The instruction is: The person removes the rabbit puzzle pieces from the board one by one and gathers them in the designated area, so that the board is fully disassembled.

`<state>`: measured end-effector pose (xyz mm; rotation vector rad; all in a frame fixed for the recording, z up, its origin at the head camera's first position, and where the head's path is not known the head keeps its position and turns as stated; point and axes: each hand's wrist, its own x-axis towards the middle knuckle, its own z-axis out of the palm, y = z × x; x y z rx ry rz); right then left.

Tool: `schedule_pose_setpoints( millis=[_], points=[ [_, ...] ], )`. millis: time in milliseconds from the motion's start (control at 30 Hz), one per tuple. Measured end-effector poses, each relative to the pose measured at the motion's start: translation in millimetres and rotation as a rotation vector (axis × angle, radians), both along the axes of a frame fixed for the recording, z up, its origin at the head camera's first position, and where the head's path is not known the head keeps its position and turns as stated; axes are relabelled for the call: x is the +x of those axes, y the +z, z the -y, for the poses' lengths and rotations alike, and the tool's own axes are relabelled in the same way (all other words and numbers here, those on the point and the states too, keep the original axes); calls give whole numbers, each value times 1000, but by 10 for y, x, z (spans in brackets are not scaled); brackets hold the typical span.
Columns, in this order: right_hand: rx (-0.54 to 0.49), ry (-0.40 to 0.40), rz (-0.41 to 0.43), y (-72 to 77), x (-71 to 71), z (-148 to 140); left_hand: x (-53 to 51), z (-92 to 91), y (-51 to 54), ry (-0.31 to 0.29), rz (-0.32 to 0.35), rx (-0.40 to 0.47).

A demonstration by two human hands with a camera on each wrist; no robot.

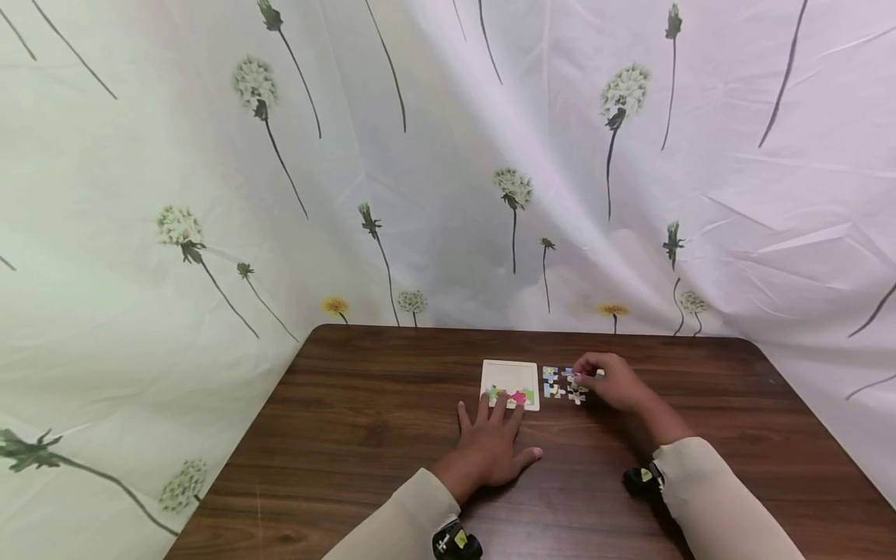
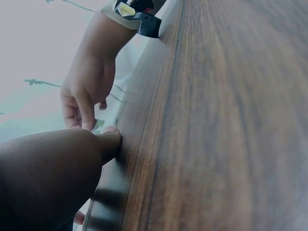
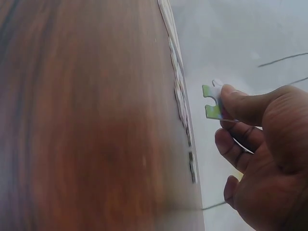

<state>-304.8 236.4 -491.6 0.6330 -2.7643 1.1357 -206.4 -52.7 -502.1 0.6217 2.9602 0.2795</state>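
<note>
My right hand (image 1: 610, 381) pinches a puzzle piece (image 3: 211, 109) between thumb and forefinger, held above the table; green and pale colours show on it in the right wrist view. Below and beside that hand lie several loose puzzle pieces (image 1: 554, 390) in a cluster. Left of them is a square white puzzle tray (image 1: 509, 373), its lower part filled with green and pink pieces (image 1: 516, 397). My left hand (image 1: 490, 447) lies with fingers spread, the fingertips at the tray's near edge and covering part of it. In the left wrist view, the left hand blocks most of the tray.
The dark wooden table (image 1: 350, 435) ends at a far edge against a white cloth (image 1: 448, 233) printed with dandelions. A black strapped device (image 1: 455, 540) sits on the left wrist, another (image 1: 642, 480) on the right.
</note>
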Motion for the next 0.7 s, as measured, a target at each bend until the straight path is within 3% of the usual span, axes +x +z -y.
schedule_pose_setpoints(
  millis=[400, 700],
  points=[
    [-1, -36, 67, -9, 65, -224, -4, 4, -12, 0, 0, 7],
    [44, 6, 84, 8, 124, -263, 10, 2, 24, 3, 19, 3]
  ],
)
